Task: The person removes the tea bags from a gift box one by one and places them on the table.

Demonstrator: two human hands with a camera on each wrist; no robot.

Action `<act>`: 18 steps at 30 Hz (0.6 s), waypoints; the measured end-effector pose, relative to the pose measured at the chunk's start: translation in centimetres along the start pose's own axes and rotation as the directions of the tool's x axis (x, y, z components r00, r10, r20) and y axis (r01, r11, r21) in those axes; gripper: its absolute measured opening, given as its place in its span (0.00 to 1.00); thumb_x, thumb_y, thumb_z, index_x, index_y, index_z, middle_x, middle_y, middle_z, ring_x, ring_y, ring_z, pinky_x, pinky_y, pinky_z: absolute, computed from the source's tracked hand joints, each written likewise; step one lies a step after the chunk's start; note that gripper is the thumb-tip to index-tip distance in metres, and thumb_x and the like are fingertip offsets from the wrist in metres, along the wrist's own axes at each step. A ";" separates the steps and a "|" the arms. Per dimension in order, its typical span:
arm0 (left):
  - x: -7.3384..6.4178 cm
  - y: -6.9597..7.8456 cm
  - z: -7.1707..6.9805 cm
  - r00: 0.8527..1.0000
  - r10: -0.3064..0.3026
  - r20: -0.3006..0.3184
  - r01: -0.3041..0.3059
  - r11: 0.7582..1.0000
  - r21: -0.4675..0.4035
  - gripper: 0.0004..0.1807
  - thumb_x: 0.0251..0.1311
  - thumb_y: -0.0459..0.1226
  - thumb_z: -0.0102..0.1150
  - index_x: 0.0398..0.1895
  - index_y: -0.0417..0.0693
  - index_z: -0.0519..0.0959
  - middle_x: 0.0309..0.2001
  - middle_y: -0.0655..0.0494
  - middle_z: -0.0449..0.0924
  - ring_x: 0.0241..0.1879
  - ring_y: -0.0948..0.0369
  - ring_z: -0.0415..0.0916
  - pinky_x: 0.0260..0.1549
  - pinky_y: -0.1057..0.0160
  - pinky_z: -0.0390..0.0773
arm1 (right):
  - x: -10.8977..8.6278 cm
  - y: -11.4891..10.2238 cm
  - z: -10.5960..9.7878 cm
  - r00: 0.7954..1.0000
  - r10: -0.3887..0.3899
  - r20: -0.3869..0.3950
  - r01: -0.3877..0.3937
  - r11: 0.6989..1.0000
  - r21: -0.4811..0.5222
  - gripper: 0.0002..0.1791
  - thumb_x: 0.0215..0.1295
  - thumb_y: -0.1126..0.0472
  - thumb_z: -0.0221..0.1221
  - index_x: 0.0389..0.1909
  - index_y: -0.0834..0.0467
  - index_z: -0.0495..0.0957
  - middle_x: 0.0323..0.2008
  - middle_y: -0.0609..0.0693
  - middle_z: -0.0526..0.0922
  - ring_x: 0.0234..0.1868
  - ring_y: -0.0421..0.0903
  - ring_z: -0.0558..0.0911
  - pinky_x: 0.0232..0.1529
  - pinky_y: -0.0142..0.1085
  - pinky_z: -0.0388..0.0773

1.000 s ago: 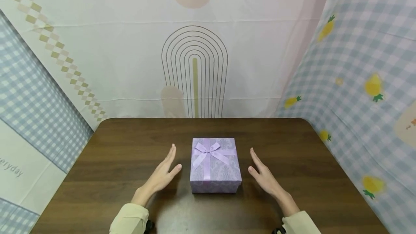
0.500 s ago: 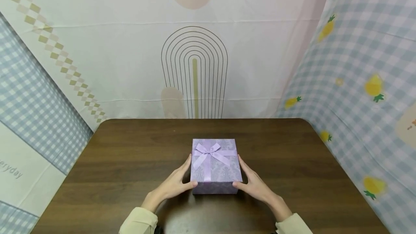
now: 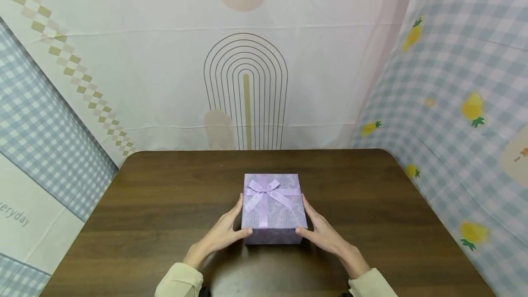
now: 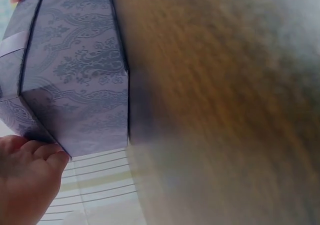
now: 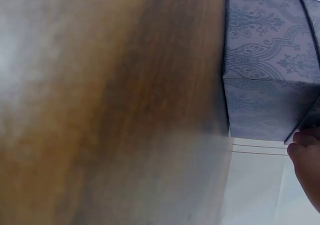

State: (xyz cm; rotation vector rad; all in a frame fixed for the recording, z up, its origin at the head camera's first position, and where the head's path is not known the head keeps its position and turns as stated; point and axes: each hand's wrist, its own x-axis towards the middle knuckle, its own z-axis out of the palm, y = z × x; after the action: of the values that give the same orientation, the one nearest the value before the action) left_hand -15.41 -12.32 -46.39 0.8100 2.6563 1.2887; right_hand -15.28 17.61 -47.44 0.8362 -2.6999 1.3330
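Note:
A lilac gift box [image 3: 284, 217] with a damask pattern stands near the middle of the brown table [image 3: 165, 187]. A pale purple ribbon [image 3: 264, 194], tied in a bow, crosses its lid. My left hand [image 3: 222, 233] holds the box's left side, thumb on the front corner. Opposite it, my right hand [image 3: 326, 233] grips the right side the same way. In the left wrist view, fingertips of the left hand [image 4: 32, 170] lie at the lid's lower edge. The right wrist view has the right hand [image 5: 306, 152] at the lid's edge too.
A white cloth [image 3: 165, 81] printed with arches hangs behind the table. Blue checked cloths with yellow fruit prints [image 3: 472, 107] close in the right side, and another checked cloth [image 3: 49, 118] hangs at the left.
Both hands have come inward from either side of the gift box and taken hold of it. Over the last half second they have hardly moved.

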 end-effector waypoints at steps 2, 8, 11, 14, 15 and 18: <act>0.0 0.1 -0.1 1.000 0.004 -0.008 -0.004 1.000 -0.001 0.54 0.54 0.52 0.59 0.69 0.32 0.38 0.68 0.35 0.43 0.65 0.43 0.51 0.60 0.44 0.56 | 0.0 -0.1 -0.2 1.000 -0.010 -0.005 0.010 1.000 -0.002 0.48 0.57 0.54 0.60 0.69 0.68 0.42 0.68 0.66 0.48 0.66 0.58 0.52 0.62 0.50 0.54; 0.2 0.4 -0.3 0.999 0.022 -0.023 -0.022 1.000 0.002 0.53 0.54 0.50 0.60 0.69 0.31 0.39 0.68 0.35 0.43 0.65 0.43 0.51 0.60 0.44 0.55 | 0.1 -0.6 -0.7 1.000 -0.023 -0.009 0.023 1.000 -0.002 0.49 0.57 0.51 0.60 0.69 0.68 0.42 0.69 0.65 0.47 0.66 0.59 0.52 0.63 0.45 0.52; 0.3 0.6 -0.5 0.999 0.039 -0.032 -0.039 0.999 0.004 0.54 0.54 0.52 0.59 0.69 0.31 0.39 0.68 0.34 0.43 0.65 0.43 0.50 0.60 0.44 0.54 | 0.3 -0.9 -1.0 1.000 -0.025 -0.010 0.025 1.000 -0.008 0.50 0.57 0.50 0.60 0.69 0.67 0.41 0.69 0.65 0.47 0.66 0.59 0.52 0.63 0.44 0.52; 0.4 0.9 -0.9 0.997 0.064 -0.052 -0.064 0.998 -0.002 0.54 0.54 0.55 0.57 0.69 0.31 0.39 0.68 0.33 0.43 0.65 0.43 0.50 0.60 0.44 0.54 | 0.5 -1.5 -1.4 0.999 -0.035 -0.009 0.035 0.999 -0.011 0.51 0.57 0.49 0.60 0.70 0.65 0.40 0.69 0.64 0.46 0.67 0.60 0.52 0.63 0.47 0.53; 0.4 1.1 -1.1 0.995 0.075 -0.061 -0.075 0.997 -0.005 0.54 0.54 0.55 0.57 0.69 0.31 0.39 0.68 0.33 0.43 0.65 0.42 0.50 0.60 0.43 0.54 | 0.7 -1.7 -1.5 0.999 -0.038 -0.008 0.038 0.999 -0.005 0.51 0.57 0.48 0.60 0.70 0.63 0.39 0.69 0.64 0.45 0.67 0.60 0.51 0.63 0.49 0.53; 0.3 1.4 -1.9 0.991 0.099 -0.087 -0.101 0.995 -0.012 0.54 0.54 0.58 0.55 0.69 0.32 0.39 0.67 0.32 0.43 0.65 0.42 0.49 0.60 0.43 0.53 | 1.1 -2.3 -1.7 0.998 -0.056 -0.017 0.056 0.998 -0.006 0.51 0.57 0.47 0.59 0.71 0.58 0.37 0.70 0.62 0.44 0.67 0.60 0.51 0.61 0.56 0.54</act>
State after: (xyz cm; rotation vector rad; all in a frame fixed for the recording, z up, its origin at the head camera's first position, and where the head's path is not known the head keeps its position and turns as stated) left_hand -15.58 -12.77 -44.08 0.9168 2.6986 1.3975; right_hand -15.53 17.20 -44.40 0.8888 -2.6452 1.3151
